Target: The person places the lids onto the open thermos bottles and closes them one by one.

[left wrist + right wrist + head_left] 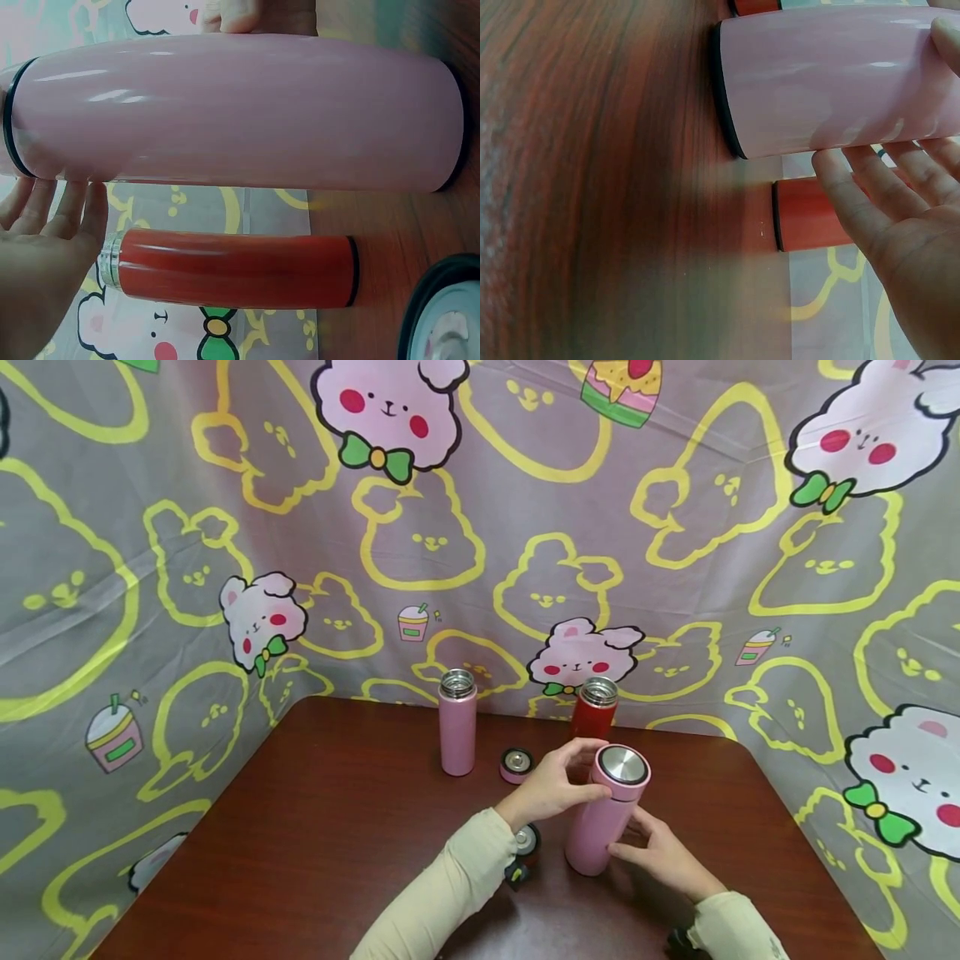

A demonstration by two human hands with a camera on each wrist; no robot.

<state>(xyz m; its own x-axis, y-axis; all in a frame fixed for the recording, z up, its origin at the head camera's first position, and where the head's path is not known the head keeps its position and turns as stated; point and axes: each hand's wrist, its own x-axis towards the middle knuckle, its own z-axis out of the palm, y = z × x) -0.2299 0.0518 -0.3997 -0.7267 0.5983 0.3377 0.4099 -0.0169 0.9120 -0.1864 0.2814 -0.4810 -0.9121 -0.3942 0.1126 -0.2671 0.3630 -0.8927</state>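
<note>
A pink thermos (600, 835) with a steel-topped lid (624, 766) on it stands slightly tilted on the table. My left hand (555, 783) grips it at the lid, thumb on the near side. Lower down, my right hand (666, 857) holds the body between thumb and fingers; in the right wrist view the fingers (885, 191) lie along its side. Behind it stands a red thermos (594, 714) without a lid, its steel neck showing. A loose lid (528, 838) with a dark rim lies beneath my left wrist, partly hidden by the sleeve.
Toward the back, another pink thermos (457, 727) stands without its lid. Beside it a pink lid (517, 764) lies with its inside up. The dark wooden table (322, 827) meets a patterned cloth (420, 552) behind and at the sides.
</note>
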